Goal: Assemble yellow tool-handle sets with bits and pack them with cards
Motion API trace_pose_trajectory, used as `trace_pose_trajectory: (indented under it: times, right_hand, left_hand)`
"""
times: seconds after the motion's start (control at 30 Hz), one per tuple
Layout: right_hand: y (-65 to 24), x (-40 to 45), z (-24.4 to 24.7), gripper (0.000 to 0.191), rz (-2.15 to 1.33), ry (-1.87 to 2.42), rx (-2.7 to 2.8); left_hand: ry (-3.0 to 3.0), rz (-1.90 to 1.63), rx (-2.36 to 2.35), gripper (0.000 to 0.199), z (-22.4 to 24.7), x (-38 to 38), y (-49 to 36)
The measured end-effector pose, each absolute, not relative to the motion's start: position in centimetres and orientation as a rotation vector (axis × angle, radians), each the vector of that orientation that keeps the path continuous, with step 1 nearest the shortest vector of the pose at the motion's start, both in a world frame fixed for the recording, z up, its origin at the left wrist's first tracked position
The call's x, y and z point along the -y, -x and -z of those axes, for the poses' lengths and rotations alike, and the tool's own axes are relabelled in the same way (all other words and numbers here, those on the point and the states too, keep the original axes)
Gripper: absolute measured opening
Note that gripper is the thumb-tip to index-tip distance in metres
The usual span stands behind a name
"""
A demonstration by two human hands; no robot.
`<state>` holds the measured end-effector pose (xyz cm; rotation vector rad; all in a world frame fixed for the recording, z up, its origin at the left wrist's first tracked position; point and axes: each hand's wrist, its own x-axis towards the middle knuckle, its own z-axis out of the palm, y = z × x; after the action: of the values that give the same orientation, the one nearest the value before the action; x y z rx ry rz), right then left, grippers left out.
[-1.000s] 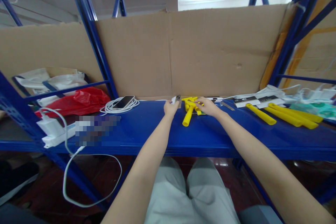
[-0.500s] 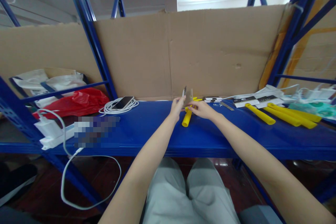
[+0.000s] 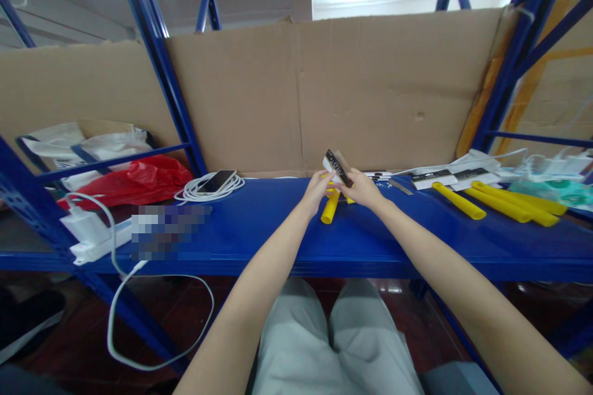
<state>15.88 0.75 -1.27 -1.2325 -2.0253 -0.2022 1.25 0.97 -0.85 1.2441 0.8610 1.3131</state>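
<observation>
A small flat black-and-white packet [image 3: 339, 166] with print on its black face is tilted up between my hands, above the blue shelf. My right hand [image 3: 364, 188] grips its lower right end. The fingers of my left hand [image 3: 317, 190] close on its white left side. Behind the packet shows a thin greyish-brown flat piece [image 3: 343, 160], partly hidden; I cannot tell which fingers hold it. Below my hands a yellow tubular handle [image 3: 328, 210] lies on the shelf, its open end toward me. Another yellow part shows beneath my right hand, mostly covered.
Right of my hands lie a narrow metal strip [image 3: 401, 186], several small white-and-black items [image 3: 377, 174], printed packets [image 3: 433, 179] and yellow handles [image 3: 458, 200]. Left are a phone [image 3: 218, 181] on a coiled white cable, a red bag [image 3: 139, 179] and a power strip [image 3: 102, 247]. Cardboard [image 3: 370, 92] stands behind.
The packet has turned so its printed black face shows, and it leans to the right. My right hand has moved up onto it; my left hand has shifted slightly.
</observation>
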Motion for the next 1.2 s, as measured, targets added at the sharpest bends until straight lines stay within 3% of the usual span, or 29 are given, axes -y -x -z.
trace_pose_trajectory:
  times: [0.3, 0.53, 0.7, 0.93, 1.2]
  right_hand:
    - [-17.3, -3.1, 1.7, 0.017, 0.093, 1.006, 1.917]
    - [-17.7, -2.8, 1.4, 0.017, -0.266, 1.001, 1.857]
    - [-17.8, -2.4, 1.2, 0.027, -0.484, 1.026, 1.73]
    - [-18.0, -2.8, 1.5, 0.024, -0.25, 0.986, 1.794]
    - [-19.0, -3.7, 1.7, 0.024, 0.192, 1.085, 1.77]
  left_hand:
    - [-1.268, -1.38, -1.006, 0.057, 0.5, -1.0, -0.8]
    - [-1.267, -1.408, -1.084, 0.043, 0.5, -1.2, -0.7]
    - [-1.234, -1.409, -1.098, 0.008, 0.3, -0.9, -0.8]
    - [-1.078, -1.504, -1.126, 0.003, 0.2, -1.2, -0.5]
    - [-0.992, -1.504, -1.097, 0.015, 0.6, -1.8, -0.1]
